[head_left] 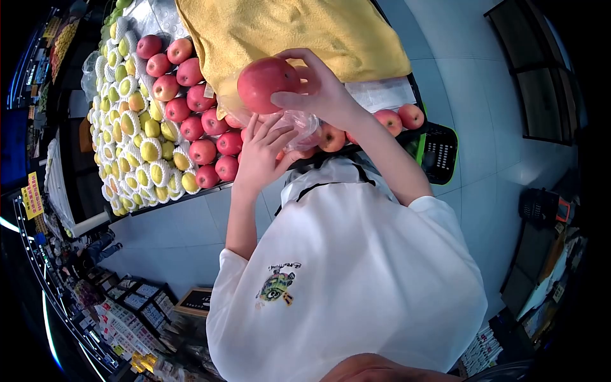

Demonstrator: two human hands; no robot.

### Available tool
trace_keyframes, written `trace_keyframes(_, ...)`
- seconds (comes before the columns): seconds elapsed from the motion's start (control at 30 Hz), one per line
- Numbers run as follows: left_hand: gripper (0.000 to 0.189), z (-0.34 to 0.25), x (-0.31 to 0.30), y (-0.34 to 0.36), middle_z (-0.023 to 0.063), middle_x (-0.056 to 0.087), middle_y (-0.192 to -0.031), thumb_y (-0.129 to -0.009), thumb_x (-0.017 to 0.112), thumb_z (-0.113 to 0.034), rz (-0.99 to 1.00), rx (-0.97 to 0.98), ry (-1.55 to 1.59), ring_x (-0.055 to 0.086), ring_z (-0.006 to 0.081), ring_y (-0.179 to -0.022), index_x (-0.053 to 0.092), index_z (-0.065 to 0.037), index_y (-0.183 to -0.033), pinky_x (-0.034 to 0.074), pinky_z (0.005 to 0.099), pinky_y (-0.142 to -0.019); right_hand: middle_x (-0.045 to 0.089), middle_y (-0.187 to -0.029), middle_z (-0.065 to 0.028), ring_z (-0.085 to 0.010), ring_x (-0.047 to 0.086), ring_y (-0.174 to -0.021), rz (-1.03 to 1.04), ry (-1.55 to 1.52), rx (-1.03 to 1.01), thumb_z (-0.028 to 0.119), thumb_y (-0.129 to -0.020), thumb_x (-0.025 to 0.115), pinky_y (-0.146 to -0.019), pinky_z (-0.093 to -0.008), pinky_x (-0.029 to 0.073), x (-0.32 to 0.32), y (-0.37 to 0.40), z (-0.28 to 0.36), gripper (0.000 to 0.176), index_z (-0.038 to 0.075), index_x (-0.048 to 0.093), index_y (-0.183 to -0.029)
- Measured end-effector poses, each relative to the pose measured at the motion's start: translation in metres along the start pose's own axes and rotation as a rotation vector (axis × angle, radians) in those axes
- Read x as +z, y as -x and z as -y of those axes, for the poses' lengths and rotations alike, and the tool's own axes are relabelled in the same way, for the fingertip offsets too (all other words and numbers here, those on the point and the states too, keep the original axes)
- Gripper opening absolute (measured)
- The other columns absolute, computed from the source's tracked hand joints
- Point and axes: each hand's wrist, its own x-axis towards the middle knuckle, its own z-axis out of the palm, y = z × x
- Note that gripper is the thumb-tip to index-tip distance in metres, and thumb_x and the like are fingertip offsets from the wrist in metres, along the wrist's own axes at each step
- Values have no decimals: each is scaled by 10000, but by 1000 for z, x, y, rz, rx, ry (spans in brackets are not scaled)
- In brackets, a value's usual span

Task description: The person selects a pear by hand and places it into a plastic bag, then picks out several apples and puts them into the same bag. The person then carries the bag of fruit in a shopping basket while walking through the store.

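Raised over the fruit stand, my right hand (312, 86) has its thumb and fingers around a large red apple (264, 84). Just below that apple, my left hand (264, 149) has its fingers spread, with the fingertips close to the apple's underside; whether they touch it is unclear. A clear, crumpled plastic bag (300, 126) lies beside my left hand, over some of the apples. Rows of red apples (203, 151) sit to the left of my hands. Behind them a yellow cloth (286, 32) covers part of the stand.
Yellow-green fruit in white foam nets (151, 150) fills the stand's left side. More red apples (411, 116) line the front edge at right, beside a black and green basket (440, 153). Lower left are shelves of goods (143, 302). A dark shelf unit stands at far right.
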Motion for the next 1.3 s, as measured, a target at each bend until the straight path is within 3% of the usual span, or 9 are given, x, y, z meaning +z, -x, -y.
trace_keyframes(0.03,344,7,7,6,87,716,-1155,-904,767,-291,-6,-1,-5,524,284,-1338,725,-95,-1183,287,539,-1212,599,-1281,-177,-253,631,-1183,-33,187,3,317,-754,928,-958,-376,563,8,-9,-2,854,99,451,-1428)
trace_keyframes(0.17,612,37,37,3,149,497,-1373,-912,802,-269,-973,-780,281,536,229,-1167,502,6,-1369,444,348,-1014,616,-1235,-128,-249,671,-1074,-138,384,-153,300,-689,948,-909,-379,580,18,-31,-37,873,125,480,-1405)
trace_keyframes(0.23,522,56,30,-6,139,585,-1299,-917,792,-216,-924,-936,1121,610,219,-1083,549,38,-1303,494,334,-928,655,-1204,-126,-256,685,-1060,-123,397,-176,277,-696,936,-917,-389,575,19,-33,-44,797,101,528,-1358)
trace_keyframes(0.33,378,77,25,-7,91,669,-1136,-943,758,-198,-680,-1025,1437,654,156,-941,624,37,-1207,526,288,-804,708,-1155,-175,-333,697,-1038,-104,663,-276,204,-673,900,-927,-403,569,23,-36,-42,633,58,641,-1232)
trace_keyframes(0.57,153,94,20,-3,-38,631,-921,-1007,659,-128,-727,-843,1532,594,63,-814,672,-50,-1137,490,225,-725,672,-1243,-185,-364,678,-1097,14,1240,-209,182,-676,859,-962,-439,554,20,-41,-44,609,65,658,-1239)
trace_keyframes(0.63,126,93,20,-5,-46,603,-882,-1016,655,-134,-694,-697,1541,566,48,-773,670,-51,-1110,478,206,-683,669,-1184,-179,-358,669,-1095,266,1622,75,151,-711,823,-940,-448,549,36,-45,-32,463,63,678,-1141)
trace_keyframes(0.9,138,84,21,-17,-32,599,-852,-1060,606,-198,-869,-675,1513,506,38,-703,632,-68,-1018,409,200,-622,666,-1145,-191,-375,657,-1069,472,1616,-66,42,-783,726,-940,-458,534,50,-70,-44,468,53,612,-1237)
trace_keyframes(0.97,116,91,25,-15,42,649,-1087,-1069,565,-144,-926,-609,1513,627,117,-962,603,-42,-1110,530,268,-831,668,-1139,-193,-383,652,-1082,436,1581,-81,41,-786,724,-946,-460,531,47,-78,-49,506,41,589,-1274)
trace_keyframes(1.3,150,98,19,-10,27,645,-1078,-1076,567,-175,-841,-519,1465,602,109,-1008,634,-41,-1079,507,284,-880,629,-1290,-197,-360,606,-1222,298,1370,-35,162,-815,770,-1019,-461,504,28,-68,-63,637,48,531,-1395)
